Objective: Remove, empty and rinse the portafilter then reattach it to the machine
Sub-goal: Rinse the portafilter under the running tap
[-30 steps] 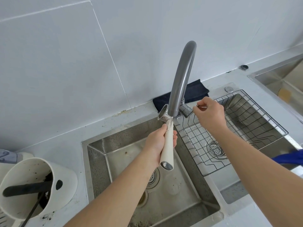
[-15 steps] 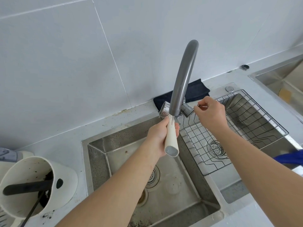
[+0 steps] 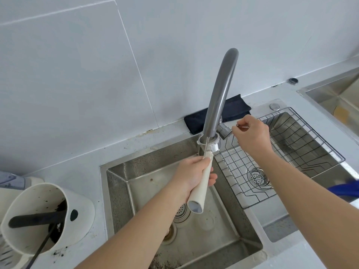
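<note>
Portafilter (image 3: 204, 167) handle toward camera, basket under faucet (image 3: 219, 90)

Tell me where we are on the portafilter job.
Done: the portafilter is off the machine; grounds in the knock box suggest it was emptied. In hand: left hand holds its basket under the faucet, right hand at the tap handle; water flow unclear. Left: finish rinsing and reattach it.

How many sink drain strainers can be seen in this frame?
2. One drain strainer sits in the left basin, partly hidden behind the portafilter handle. The other is in the right basin under the wire rack. The far-right sink's drain is out of view.
</note>
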`<state>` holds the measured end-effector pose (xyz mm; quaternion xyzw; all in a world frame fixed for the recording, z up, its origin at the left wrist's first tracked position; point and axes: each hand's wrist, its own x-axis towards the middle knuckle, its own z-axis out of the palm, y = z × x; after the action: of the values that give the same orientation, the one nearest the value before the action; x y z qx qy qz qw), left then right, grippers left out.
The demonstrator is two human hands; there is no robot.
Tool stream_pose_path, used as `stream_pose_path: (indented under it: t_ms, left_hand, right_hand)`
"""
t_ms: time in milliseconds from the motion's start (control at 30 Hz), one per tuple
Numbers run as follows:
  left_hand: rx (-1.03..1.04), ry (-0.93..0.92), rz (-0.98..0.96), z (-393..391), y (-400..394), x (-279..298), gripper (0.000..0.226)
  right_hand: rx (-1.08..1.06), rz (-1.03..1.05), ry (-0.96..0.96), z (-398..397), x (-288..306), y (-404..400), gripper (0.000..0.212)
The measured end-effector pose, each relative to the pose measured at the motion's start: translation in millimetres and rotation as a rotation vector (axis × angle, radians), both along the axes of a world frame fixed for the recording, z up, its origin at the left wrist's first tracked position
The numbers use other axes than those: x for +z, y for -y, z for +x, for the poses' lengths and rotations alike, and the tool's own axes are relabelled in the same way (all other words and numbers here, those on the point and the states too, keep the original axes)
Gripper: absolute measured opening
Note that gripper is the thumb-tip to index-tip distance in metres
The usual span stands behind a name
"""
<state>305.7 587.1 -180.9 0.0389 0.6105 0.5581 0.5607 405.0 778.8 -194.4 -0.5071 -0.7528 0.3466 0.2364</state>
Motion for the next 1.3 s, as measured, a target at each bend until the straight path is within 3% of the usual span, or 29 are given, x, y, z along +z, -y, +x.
stream_pose_path:
  t_ms: [167,833,1067,1300]
  left_hand:
    - [-0.096,-0.042,-0.022,-1,14,9,0.006]
    - [-0.450,-0.332,-0.154,-25,54,16,0.014]
    - [-0.453,-0.501,-0.141,-42,60,21,0.020]
    - [-0.326,-0.614,-0.033,-47,62,27,0.030]
  right_hand:
    - [0.000,-0.011,0.010,0,0,-1,0.005]
    - [0.009,0.000,0.004,0,-1,-2,0.004]
    - [0.015,-0.004,0.003,0,-1,-1,0.005]
    - [0.010,0.001,-0.002,1,0,0,0.005]
